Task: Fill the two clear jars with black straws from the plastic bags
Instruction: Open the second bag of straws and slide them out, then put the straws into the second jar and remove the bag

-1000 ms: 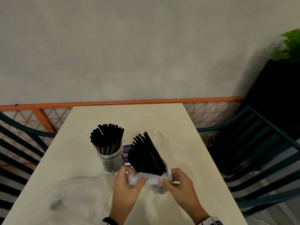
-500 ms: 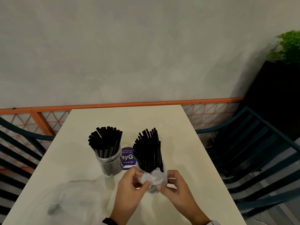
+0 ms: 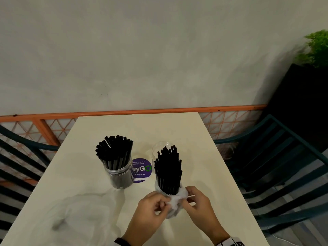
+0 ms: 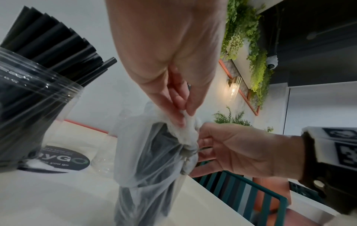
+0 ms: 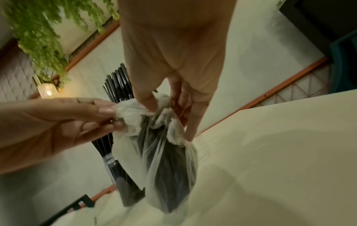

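A thin plastic bag of black straws [image 3: 168,172] points away from me, its far end down on the cream table [image 3: 142,128]. Both hands work at its bunched white neck [image 3: 177,198]. My left hand [image 3: 166,204] pinches the plastic between thumb and fingers [image 4: 182,117]. On the other side my right hand [image 3: 189,197] grips the twisted neck [image 5: 170,119]. Just behind the bag stands an empty clear jar [image 3: 160,148]. To the left, another clear jar [image 3: 118,176] is packed with black straws [image 3: 113,153].
An empty crumpled plastic bag [image 3: 76,215] lies at the near left of the table. A round purple sticker [image 3: 141,170] sits between the jars. Teal slatted chairs stand at the right [image 3: 275,157] and left [image 3: 17,157]. An orange rail [image 3: 124,111] runs behind.
The bag of straws has swung from leaning left to pointing straight away from me, in front of the empty jar. Both hands have closed in on its bunched neck.
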`<state>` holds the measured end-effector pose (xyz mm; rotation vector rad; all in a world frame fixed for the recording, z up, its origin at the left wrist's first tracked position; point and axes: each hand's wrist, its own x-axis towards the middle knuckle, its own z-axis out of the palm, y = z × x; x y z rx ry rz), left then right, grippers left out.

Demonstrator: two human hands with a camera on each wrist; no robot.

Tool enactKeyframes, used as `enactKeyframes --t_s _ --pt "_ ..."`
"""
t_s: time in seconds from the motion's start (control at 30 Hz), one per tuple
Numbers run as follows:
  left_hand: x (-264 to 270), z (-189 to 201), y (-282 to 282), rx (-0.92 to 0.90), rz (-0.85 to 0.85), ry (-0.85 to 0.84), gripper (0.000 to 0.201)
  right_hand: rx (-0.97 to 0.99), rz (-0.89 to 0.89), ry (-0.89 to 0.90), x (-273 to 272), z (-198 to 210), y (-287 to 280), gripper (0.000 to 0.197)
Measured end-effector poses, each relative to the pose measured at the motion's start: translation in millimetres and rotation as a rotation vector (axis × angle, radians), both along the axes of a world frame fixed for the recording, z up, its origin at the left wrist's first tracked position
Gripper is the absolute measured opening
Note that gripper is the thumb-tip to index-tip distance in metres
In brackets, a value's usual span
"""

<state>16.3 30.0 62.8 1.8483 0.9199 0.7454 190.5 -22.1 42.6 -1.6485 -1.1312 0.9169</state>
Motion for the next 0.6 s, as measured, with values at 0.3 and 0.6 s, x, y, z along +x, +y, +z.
enactKeyframes --t_s 0.3,0.6 --pt "30.3 60.9 15.8 0.679 0.277 0.212 0.065 -0.007 0.040 -0.098 4.1 -19.7 3.4 0.015" --pt "73.8 39.9 22.6 0.594 0.126 0.510 0.044 -0.053 0.118 -0.304 3.4 -42.1 1.4 0.054"
